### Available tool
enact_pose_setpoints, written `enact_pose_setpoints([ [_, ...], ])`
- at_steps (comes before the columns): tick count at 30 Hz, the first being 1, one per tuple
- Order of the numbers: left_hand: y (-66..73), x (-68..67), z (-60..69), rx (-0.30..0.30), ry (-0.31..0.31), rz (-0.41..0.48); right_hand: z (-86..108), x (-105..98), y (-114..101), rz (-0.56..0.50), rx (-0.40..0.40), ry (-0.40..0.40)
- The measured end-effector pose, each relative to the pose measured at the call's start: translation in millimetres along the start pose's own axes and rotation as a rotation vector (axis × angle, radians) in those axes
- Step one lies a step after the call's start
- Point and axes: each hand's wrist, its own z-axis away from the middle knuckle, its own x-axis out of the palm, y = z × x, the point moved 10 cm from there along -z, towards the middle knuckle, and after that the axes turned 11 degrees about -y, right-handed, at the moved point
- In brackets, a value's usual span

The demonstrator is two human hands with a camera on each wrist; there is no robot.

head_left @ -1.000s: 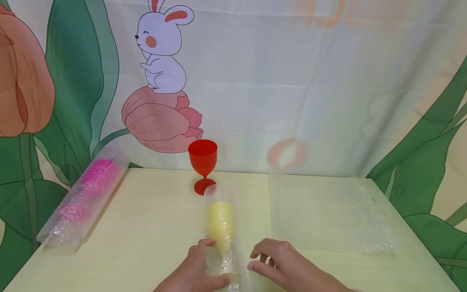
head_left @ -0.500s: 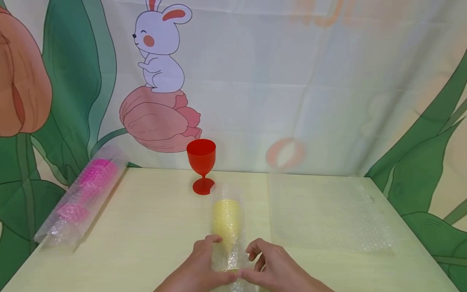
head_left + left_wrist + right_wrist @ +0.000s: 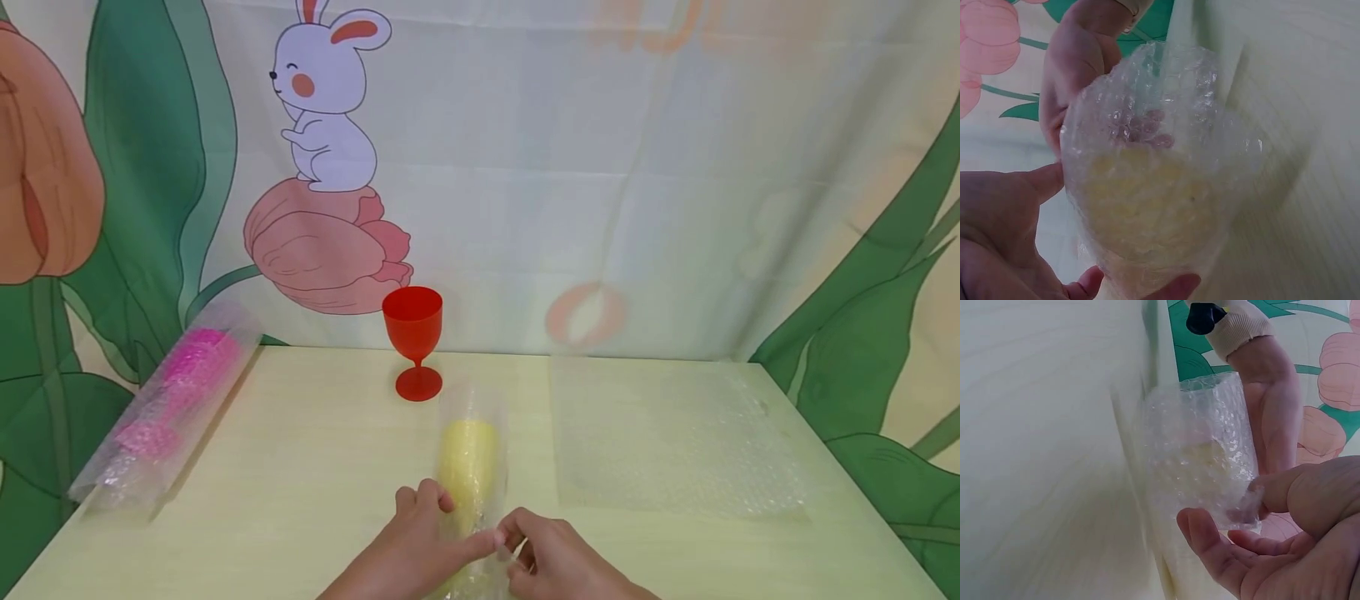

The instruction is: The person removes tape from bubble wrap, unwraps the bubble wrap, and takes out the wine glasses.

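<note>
Goblet [image 3: 469, 457], yellow, in bubble wrap [image 3: 471, 403], points lengthwise away from the person in the head view, between left hand [image 3: 422, 537] and right hand [image 3: 553, 552]. Left wrist view: the left clasps the wrapped goblet. Right wrist view: the right, nearer the wrap's right edge, pinches it.

Sports a ribbed pale cuff [image 3: 1244, 331] above the left hand [image 3: 420, 540], with a dark blue piece [image 3: 1204, 319] beside; shows a pale band [image 3: 1137, 6] above the right hand [image 3: 553, 557].
</note>
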Motion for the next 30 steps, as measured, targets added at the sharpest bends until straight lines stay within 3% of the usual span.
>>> enact_pose_setpoints([
  [5,3.1,3.1,-4.2,-0.003,0.022,-0.013,-2.8,-1,-8,0.081,-0.082,0.032],
  [10,0.0,5.3,-7.8,-0.024,-0.008,0.012,-6.5,-3,0,0.021,-0.002,0.043],
  [15,-2.0,6.9,-9.2,-0.021,-0.019,0.040,-6.3,-4,3,-0.001,-0.031,0.063],
  [23,-3.3,7.9,-7.7,-0.032,0.036,-0.030,-3.6,-8,-1,0.087,-0.120,0.115],
  [30,-5.9,6.1,-4.0,-0.044,0.075,-0.061,-1.9,-10,-3,0.136,-0.136,0.157],
])
